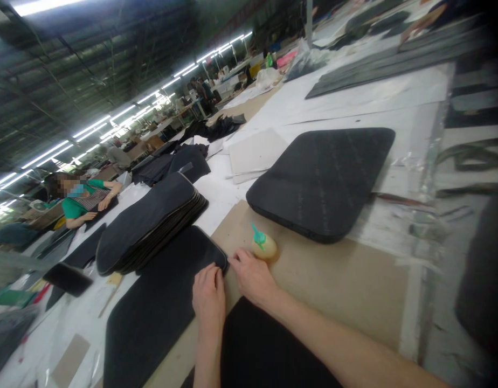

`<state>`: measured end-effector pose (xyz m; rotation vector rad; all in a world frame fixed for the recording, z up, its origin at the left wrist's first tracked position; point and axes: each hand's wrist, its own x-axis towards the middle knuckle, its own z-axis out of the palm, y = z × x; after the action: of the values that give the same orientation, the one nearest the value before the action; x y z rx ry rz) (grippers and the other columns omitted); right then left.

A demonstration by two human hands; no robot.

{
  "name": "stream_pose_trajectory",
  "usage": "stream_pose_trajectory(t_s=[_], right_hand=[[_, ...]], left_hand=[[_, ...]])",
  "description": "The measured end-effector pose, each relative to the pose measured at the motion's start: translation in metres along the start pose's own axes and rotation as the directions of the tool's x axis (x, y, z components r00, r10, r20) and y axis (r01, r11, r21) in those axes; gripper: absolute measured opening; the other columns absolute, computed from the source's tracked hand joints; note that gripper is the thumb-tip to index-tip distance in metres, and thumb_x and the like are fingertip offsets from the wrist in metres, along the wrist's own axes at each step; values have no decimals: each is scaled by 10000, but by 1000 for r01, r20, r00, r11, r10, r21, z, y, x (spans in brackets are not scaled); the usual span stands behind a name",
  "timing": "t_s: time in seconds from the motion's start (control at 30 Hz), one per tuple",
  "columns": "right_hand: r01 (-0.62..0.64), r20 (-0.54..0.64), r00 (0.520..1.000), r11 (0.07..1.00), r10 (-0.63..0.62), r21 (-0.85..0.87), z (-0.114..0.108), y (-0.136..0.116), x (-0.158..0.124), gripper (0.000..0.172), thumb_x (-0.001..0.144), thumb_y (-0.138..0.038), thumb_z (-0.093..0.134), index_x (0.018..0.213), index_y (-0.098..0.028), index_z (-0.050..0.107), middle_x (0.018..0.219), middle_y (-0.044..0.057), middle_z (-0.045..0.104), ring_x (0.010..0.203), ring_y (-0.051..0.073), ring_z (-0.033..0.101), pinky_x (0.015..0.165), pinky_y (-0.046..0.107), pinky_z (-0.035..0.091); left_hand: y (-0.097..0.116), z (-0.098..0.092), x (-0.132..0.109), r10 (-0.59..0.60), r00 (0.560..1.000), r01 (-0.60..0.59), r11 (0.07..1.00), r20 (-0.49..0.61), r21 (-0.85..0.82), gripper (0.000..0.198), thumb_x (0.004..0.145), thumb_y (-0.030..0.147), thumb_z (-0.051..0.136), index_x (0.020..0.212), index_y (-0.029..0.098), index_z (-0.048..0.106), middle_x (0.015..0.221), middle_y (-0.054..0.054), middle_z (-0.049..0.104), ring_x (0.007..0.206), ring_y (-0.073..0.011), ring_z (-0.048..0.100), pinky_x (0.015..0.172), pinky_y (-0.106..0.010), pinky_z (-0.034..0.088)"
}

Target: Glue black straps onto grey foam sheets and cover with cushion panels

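Observation:
A flat black panel (pixel 160 307) with rounded corners and a thin rim lies in front of me. My left hand (pixel 209 291) is closed at its right edge, thumb and fingers gripping near the corner. The fingers of my right hand (pixel 251 276) are pinched together at the same corner; whatever is between the tips is too small to make out. Just beyond my right hand, a squat bottle (pixel 265 249) of yellowish contents with a green nozzle cap leans on the brown board (pixel 313 291).
A stack of black panels (pixel 152 221) stands at the left, partly over the flat panel. Another thick black panel (pixel 322 183) lies at the right. A phone (pixel 68 278) is propped at far left. Across the table sits a co-worker (pixel 89 199). White sheets (pixel 257 153) lie farther back.

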<state>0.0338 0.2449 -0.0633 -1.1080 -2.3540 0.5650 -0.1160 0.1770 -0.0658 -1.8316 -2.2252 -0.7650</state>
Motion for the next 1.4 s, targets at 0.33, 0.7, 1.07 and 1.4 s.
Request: stream_pose_trajectory(t_s=[0.33,0.7,1.07,1.4], right_hand=[[-17,2,1000,1000,17,14,-1,0,0,331,889,-93,501,1170,-232,605,1138,91,585,1034,233,535,760,300,492],[-6,10,1000,999,5,32,-3,0,0,306,897,-106,485,1121,-234,649,1111,87,575,1015,221,534,752,293,484],[176,27,984,978,-174,-115,6,3,0,519,922,-77,437,1373,-305,554,1168,76,566,977,193,566,660,243,466],[316,-70,940,929,-335,-193,39,28,7,524,908,-104,418,1355,-288,622,1006,112,605,902,235,571,654,319,465]], left_hand=[[5,2,3,-102,994,101,994,-24,-48,245,964,318,471,941,220,694,1118,-90,719,1042,-265,617,919,-447,510],[2,7,-1,-39,998,36,998,-55,-44,203,947,300,523,961,204,702,1143,-105,706,1071,-270,611,941,-457,493],[16,-1,-3,-186,973,193,980,-138,39,82,881,265,689,900,266,768,1262,-51,665,1176,-280,531,966,-478,439],[3,-35,-18,-310,932,272,941,-189,-201,313,882,297,699,1194,301,670,1356,-31,621,1268,-227,528,1087,-430,421]])
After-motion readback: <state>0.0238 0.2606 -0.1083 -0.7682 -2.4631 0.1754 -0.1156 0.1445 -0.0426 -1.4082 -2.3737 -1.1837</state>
